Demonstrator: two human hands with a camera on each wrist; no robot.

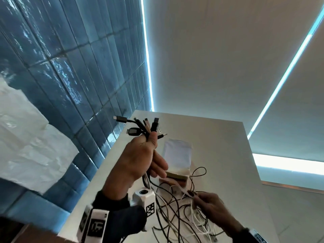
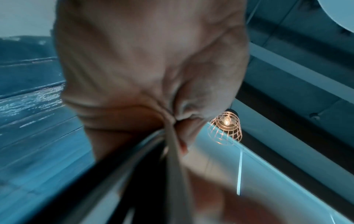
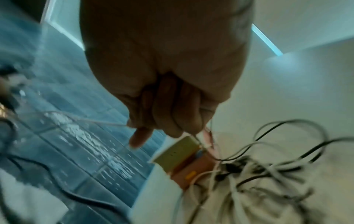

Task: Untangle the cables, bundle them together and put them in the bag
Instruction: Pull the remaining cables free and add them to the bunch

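My left hand (image 1: 140, 158) is raised above the table and grips a bunch of black and white cables (image 1: 149, 127) just below their plugs, which fan out above the fist. The left wrist view shows the same cables (image 2: 168, 151) running out of the left hand (image 2: 149, 75). The loose lengths hang into a tangle of cables (image 1: 177, 216) on the white table (image 1: 228, 155). Lower right, my right hand (image 1: 208, 206) pinches a thin white cable (image 1: 184, 192) out of the tangle. In the blurred right wrist view the right hand (image 3: 172, 106) curls round thin cables (image 3: 206, 136).
A flat white pouch (image 1: 178, 155) lies on the table beyond the hands, with a small yellow and orange box (image 1: 177, 178) at its near end, seen as the box (image 3: 180, 156) in the right wrist view. Blue tiled wall (image 1: 70, 76) runs along the left; crumpled white plastic (image 1: 26, 137) hangs there.
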